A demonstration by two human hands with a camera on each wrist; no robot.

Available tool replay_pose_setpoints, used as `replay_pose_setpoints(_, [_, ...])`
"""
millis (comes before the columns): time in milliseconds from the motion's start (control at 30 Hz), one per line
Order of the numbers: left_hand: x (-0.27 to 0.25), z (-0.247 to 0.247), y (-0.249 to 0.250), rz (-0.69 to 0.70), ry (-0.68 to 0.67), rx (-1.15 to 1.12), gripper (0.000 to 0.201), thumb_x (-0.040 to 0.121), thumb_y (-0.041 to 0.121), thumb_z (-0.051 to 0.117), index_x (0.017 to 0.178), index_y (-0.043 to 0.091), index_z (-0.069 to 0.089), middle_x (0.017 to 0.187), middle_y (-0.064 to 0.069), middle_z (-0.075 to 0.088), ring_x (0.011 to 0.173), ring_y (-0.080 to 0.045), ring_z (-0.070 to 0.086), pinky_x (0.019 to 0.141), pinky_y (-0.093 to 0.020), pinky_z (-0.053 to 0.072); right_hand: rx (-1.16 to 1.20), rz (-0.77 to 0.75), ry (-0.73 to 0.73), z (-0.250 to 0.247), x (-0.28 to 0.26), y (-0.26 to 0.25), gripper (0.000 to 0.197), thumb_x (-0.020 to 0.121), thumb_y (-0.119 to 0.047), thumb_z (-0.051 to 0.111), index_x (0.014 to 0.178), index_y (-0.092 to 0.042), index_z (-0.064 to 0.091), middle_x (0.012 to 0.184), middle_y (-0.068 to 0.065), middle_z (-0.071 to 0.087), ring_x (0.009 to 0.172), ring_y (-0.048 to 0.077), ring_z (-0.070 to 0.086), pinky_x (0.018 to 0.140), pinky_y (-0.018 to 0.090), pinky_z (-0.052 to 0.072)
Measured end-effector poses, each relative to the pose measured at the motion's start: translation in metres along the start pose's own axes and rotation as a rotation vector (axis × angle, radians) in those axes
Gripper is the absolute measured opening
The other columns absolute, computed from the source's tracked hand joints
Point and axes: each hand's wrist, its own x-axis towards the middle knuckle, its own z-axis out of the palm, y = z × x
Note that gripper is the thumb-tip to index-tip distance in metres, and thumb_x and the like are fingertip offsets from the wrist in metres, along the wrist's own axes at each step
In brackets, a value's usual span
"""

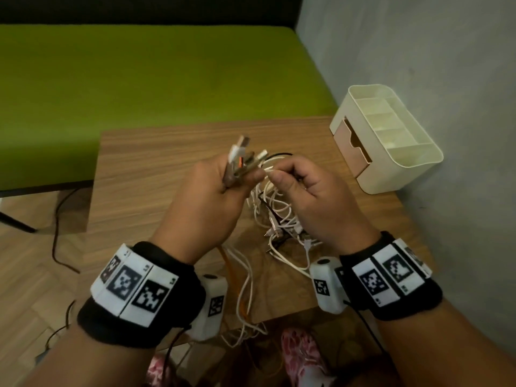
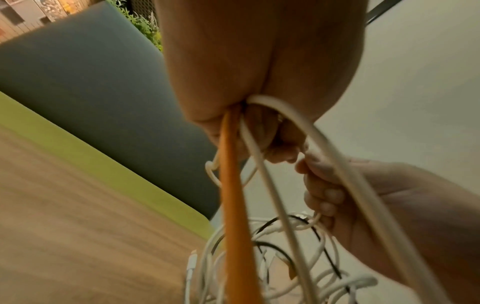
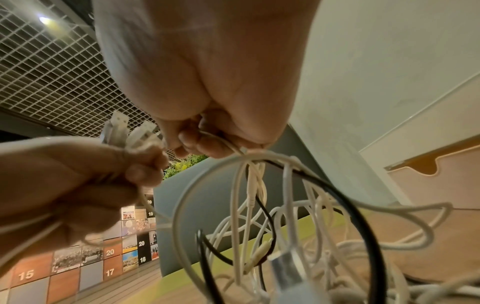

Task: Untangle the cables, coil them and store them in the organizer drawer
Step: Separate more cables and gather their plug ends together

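Both wrists, banded in black straps with white marker tags, fill the bottom of the head view. From them the left hand (image 1: 206,196) rises at about 11 o'clock of the picture's centre, its fingers curled tight round a bundle of cable ends (image 1: 241,160) whose plugs stick up past the fist; an orange cable (image 2: 233,205) and white ones hang down from that fist. At 1 o'clock the right hand (image 1: 310,196) pinches one thin white cable (image 3: 228,145) between thumb and fingertips, just beside the left hand's bundle. Under both hands the tangle of cables (image 1: 279,216), mostly white with some black, lies heaped on the wooden table (image 1: 145,169), and loose strands trail over the near edge at 6 o'clock. The cream organizer (image 1: 391,141) stands at 2 o'clock at the table's far right corner by the grey wall; its drawer (image 1: 352,148) stands pulled partly out. A green bench (image 1: 139,79) spans 10 to 12 o'clock behind the table.
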Motion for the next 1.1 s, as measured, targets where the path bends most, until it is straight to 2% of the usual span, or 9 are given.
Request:
replay_pose_setpoints(100, [0.001, -0.011, 0.010, -0.129, 0.127, -0.444, 0.022, 0.089, 0.022, 0.060, 0.069, 0.020, 0.068, 0.060, 0.005, 0.053, 0.047, -0.007, 0.040, 0.044, -0.022, 0.031, -0.151, 0.033, -0.093, 0.002, 0.002, 0.011, 0.028, 0.100, -0.051, 0.039, 0.090, -0.032, 0.057, 0.078, -0.027, 0.057, 0.075, -0.005, 0.053, 0.080, 0.033, 0.034])
replay_pose_setpoints(233, [0.004, -0.028, 0.008, -0.230, 0.213, -0.716, 0.031, 0.098, 0.019, 0.054, 0.070, 0.019, 0.067, 0.062, -0.001, 0.043, 0.048, -0.008, 0.031, 0.043, -0.021, 0.023, -0.380, 0.154, -0.109, -0.009, 0.011, 0.027, 0.029, 0.102, -0.050, 0.030, 0.093, -0.035, 0.053, 0.086, -0.021, 0.054, 0.090, 0.005, 0.051, 0.096, 0.039, 0.022])
replay_pose_setpoints(300, [0.006, -0.035, -0.001, -0.263, 0.230, -0.602, 0.027, 0.098, 0.019, 0.054, 0.074, 0.015, 0.064, 0.057, 0.003, 0.045, 0.046, -0.009, 0.032, 0.044, -0.022, 0.025, -0.306, 0.169, -0.039, -0.016, 0.014, 0.031, 0.021, 0.103, -0.045, 0.038, 0.093, -0.038, 0.055, 0.086, -0.022, 0.056, 0.088, 0.003, 0.052, 0.102, 0.047, 0.029])
replay_pose_setpoints(400, [0.008, -0.039, -0.009, -0.285, 0.178, 0.006, 0.022, 0.097, 0.020, 0.059, 0.078, 0.012, 0.067, 0.057, 0.008, 0.058, 0.050, -0.003, 0.051, 0.049, -0.014, 0.036, -0.231, 0.083, 0.049, -0.020, 0.015, 0.033, 0.010, 0.098, -0.044, 0.048, 0.094, -0.041, 0.057, 0.089, -0.027, 0.058, 0.088, -0.002, 0.054, 0.095, 0.061, 0.041])
replay_pose_setpoints(500, [0.002, -0.031, -0.003, -0.239, 0.234, 0.520, 0.019, 0.098, 0.028, 0.057, 0.091, 0.012, 0.063, 0.061, 0.012, 0.044, 0.052, -0.004, 0.041, 0.045, -0.013, 0.030, -0.339, 0.000, 0.026, -0.014, 0.014, 0.033, 0.011, 0.096, -0.040, 0.053, 0.092, -0.035, 0.062, 0.092, -0.018, 0.054, 0.097, 0.009, 0.054, 0.089, 0.045, 0.032])
replay_pose_setpoints(567, [-0.002, -0.022, 0.006, -0.099, 0.274, 0.505, 0.017, 0.097, 0.029, 0.056, 0.101, 0.015, 0.066, 0.068, 0.008, 0.054, 0.057, -0.010, 0.047, 0.052, -0.010, 0.032, -0.450, -0.035, 0.009, -0.010, 0.013, 0.029, 0.014, 0.094, -0.037, 0.054, 0.092, -0.030, 0.065, 0.094, -0.016, 0.053, 0.101, 0.011, 0.052, 0.081, 0.037, 0.021])
replay_pose_setpoints(633, [-0.005, -0.006, 0.010, -0.058, 0.173, 0.357, 0.019, 0.096, 0.029, 0.059, 0.107, 0.018, 0.069, 0.081, 0.002, 0.067, 0.070, -0.019, 0.060, 0.061, -0.028, 0.043, -0.469, -0.059, 0.015, -0.005, 0.012, 0.023, 0.011, 0.095, -0.034, 0.056, 0.092, -0.028, 0.065, 0.094, -0.015, 0.053, 0.100, 0.010, 0.050, 0.078, 0.036, 0.019])
replay_pose_setpoints(767, [-0.004, 0.016, 0.002, -0.147, -0.074, 0.188, 0.017, 0.094, 0.027, 0.061, 0.077, 0.026, 0.059, 0.061, 0.012, 0.056, 0.056, 0.000, 0.052, 0.051, -0.022, 0.035, -0.408, -0.132, 0.085, 0.002, 0.010, 0.012, 0.010, 0.096, -0.031, 0.057, 0.092, -0.028, 0.065, 0.090, -0.016, 0.051, 0.092, 0.009, 0.049, 0.076, 0.035, 0.021])
replay_pose_setpoints(1100, [0.001, 0.023, -0.009, -0.085, -0.038, 0.001, 0.014, 0.095, 0.020, 0.061, 0.083, 0.013, 0.065, 0.070, 0.002, 0.064, 0.064, -0.012, 0.056, 0.058, -0.028, 0.042, -0.308, -0.152, 0.179, 0.004, 0.008, 0.006, 0.013, 0.097, -0.031, 0.057, 0.095, -0.023, 0.066, 0.091, -0.012, 0.056, 0.086, 0.005, 0.051, 0.082, 0.037, 0.029])
